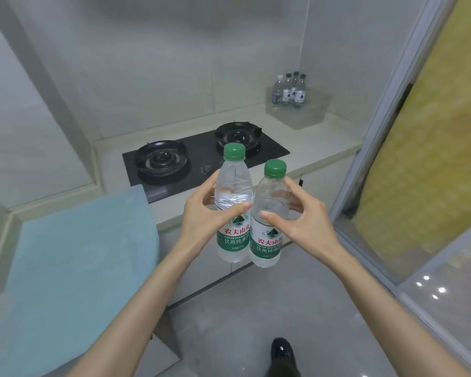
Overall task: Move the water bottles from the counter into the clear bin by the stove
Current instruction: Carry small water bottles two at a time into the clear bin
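Left hand [201, 213] fingers wrapped round one upright bottle [233, 205], right hand [301, 216] gripping a second [268, 216], the two touching side by side in mid-air short of the counter [310, 148] front edge, stove [201, 159] beyond, bin [307, 115] at far right corner holding four bottles [290, 89].

Soft even light, dim; glare spots on floor [430, 287] right of hands [256, 213]; wide-angle bending at edges, background beyond slightly soft.
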